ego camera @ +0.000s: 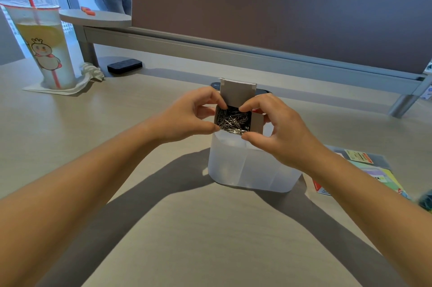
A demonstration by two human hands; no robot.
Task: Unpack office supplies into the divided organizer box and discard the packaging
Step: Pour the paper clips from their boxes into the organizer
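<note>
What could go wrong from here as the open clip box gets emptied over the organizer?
The paper clips lie loose in the open cardboard box, which both the left hand and right hand pinch above the divided organizer box. A quick tip may scatter clips onto the desk. They could also land across a divider, or clump and drop all at once.

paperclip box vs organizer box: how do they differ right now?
The paperclip box is small grey cardboard; the organizer box is larger translucent white plastic. The paperclip box is held above the organizer box by the left hand and right hand, while the organizer box stands on the desk. Paperclips fill the first; the second looks empty. Both are open-topped.
</note>
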